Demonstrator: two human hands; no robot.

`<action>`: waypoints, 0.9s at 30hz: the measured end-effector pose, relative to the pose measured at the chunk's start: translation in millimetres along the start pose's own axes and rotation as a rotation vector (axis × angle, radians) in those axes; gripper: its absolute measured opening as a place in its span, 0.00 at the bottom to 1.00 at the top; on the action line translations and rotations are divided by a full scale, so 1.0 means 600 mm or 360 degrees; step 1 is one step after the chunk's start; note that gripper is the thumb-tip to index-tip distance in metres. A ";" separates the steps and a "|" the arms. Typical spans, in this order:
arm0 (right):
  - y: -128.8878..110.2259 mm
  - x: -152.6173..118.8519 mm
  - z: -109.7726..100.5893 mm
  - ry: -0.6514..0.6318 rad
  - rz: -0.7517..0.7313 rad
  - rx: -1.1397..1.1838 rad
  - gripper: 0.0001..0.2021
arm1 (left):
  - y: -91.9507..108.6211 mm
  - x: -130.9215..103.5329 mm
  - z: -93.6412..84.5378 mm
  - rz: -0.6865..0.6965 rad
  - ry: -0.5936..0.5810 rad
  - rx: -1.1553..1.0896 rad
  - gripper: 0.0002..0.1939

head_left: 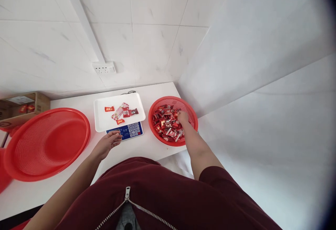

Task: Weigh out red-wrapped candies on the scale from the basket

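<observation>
My right hand (183, 117) reaches into a red mesh basket (194, 112) at the right, at the far right side of a heap of red-wrapped candies (166, 125). Its fingers look pinched together, but what lies between them is too small to make out. Over the front left part of a blue electronic scale (127, 132) hovers my left hand (108, 143), fingers loosely bent and holding nothing. On top of the scale rests a white tray (101, 100). Several small red packets (109, 109) and a pink patterned wrapper (119, 112) lie in it.
A large red basket (63, 146) with nothing in it stands on the white table (115, 156) at the left. Behind it is a cardboard box (42, 104) with red packets inside. A wall socket (104, 68) is above the tray; a pale wall (249, 125) borders the right.
</observation>
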State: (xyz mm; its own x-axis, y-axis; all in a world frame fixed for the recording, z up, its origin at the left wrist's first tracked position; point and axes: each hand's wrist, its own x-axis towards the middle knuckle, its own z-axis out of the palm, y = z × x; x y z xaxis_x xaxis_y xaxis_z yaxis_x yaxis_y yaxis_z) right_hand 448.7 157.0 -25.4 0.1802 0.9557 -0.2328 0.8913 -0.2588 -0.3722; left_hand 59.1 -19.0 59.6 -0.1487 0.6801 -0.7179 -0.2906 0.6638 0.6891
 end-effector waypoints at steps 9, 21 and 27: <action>-0.011 0.005 0.028 -0.0292 -0.0077 -0.0024 0.22 | -0.005 -0.001 0.000 0.0018 -0.0014 0.0007 0.12; -0.013 -0.020 0.003 -0.0327 0.0017 0.0562 0.06 | -0.018 -0.006 0.017 0.0042 -0.0019 0.0018 0.16; -0.026 -0.075 -0.024 -0.0368 0.0005 0.1246 0.08 | -0.013 -0.015 0.057 0.0026 -0.0090 0.0042 0.19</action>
State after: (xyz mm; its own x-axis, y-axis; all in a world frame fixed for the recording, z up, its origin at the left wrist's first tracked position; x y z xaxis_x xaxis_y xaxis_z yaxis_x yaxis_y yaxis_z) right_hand 432.6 120.2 3.9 0.0158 0.9239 -0.3824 0.3267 -0.3662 -0.8713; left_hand 95.0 -19.7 64.2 -0.0991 0.7069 -0.7003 -0.2634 0.6600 0.7035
